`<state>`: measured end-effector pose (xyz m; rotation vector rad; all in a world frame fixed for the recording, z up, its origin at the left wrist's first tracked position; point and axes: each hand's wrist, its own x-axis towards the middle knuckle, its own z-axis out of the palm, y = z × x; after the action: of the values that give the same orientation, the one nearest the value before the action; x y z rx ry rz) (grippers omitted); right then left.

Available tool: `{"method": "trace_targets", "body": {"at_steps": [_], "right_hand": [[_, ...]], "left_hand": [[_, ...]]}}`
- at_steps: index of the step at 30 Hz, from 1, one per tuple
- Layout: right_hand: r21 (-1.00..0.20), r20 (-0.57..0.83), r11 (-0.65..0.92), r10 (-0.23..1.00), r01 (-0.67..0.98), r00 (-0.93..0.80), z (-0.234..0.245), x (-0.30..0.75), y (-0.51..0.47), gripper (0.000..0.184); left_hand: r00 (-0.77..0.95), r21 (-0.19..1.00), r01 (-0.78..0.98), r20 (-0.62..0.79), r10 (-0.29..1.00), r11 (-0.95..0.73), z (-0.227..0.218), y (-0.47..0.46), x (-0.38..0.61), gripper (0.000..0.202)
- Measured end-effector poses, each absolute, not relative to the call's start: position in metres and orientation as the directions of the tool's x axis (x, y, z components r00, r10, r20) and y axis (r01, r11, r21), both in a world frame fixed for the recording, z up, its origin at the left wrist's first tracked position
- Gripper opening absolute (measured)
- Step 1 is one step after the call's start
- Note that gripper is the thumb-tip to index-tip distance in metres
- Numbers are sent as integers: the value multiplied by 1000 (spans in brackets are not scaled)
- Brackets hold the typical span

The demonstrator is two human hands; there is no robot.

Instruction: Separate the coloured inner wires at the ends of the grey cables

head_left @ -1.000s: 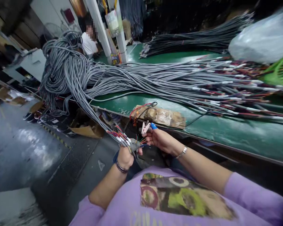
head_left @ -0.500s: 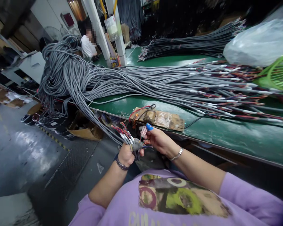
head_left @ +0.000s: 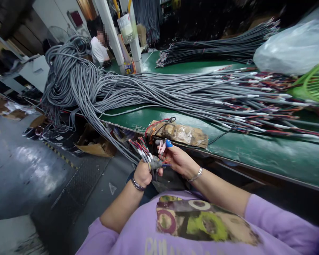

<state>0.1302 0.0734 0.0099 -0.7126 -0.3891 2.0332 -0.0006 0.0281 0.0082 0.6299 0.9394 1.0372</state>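
A dim workshop surrounds a long green table [head_left: 255, 148] heaped with grey cables [head_left: 77, 81] that spill over the table's left end. In front of the table's near edge, the left hand [head_left: 143, 173] is closed in a fist around a bundle of cable ends [head_left: 146, 156], whose coloured wires fan upward. Just beside it, also below that edge, the right hand [head_left: 178, 160] pinches a small pale clip [head_left: 162, 145], with a blue cap [head_left: 169, 143] on one fingertip. A taped block [head_left: 180, 132] lies on the table's near edge. Beyond the table's far left corner stands a person in a white shirt [head_left: 99, 49].
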Motion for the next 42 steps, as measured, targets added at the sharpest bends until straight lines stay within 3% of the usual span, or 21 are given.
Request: {"method": "trace_targets", "body": {"at_steps": [10, 16, 21, 27, 29, 34, 37, 42], "right_hand": [[-505, -338, -644, 760, -575, -555, 9, 143, 69, 43], [-555, -336, -628, 769, -546, -543, 13, 144, 72, 39], [-673, -254, -506, 843, -539, -474, 12, 137, 74, 29], [-910, -125, -187, 975, -370, -184, 1, 134, 69, 44], [-895, -135, -213, 967, -392, -218, 1, 134, 69, 46], [-671, -255, -482, 863, -564, -435, 7, 130, 74, 43], [-611, -288, -503, 861, -612, -420, 8, 128, 76, 39], [-612, -307, -462, 887, -641, -346, 5, 127, 77, 33]], "left_hand": [[99, 873, -388, -280, 955, 297, 10, 13, 1, 24], [18, 876, -419, -257, 966, 241, 6, 9, 2, 24], [63, 852, -450, -270, 961, 269, 11, 18, -1, 25], [110, 840, -441, -300, 948, 317, 15, 25, -3, 26], [135, 844, -423, -301, 944, 329, 14, 26, -4, 26], [169, 856, -391, -294, 941, 337, 11, 30, -5, 30], [183, 857, -393, -283, 942, 333, 10, 31, -6, 30], [213, 874, -358, -267, 940, 329, 11, 30, -7, 31]]}}
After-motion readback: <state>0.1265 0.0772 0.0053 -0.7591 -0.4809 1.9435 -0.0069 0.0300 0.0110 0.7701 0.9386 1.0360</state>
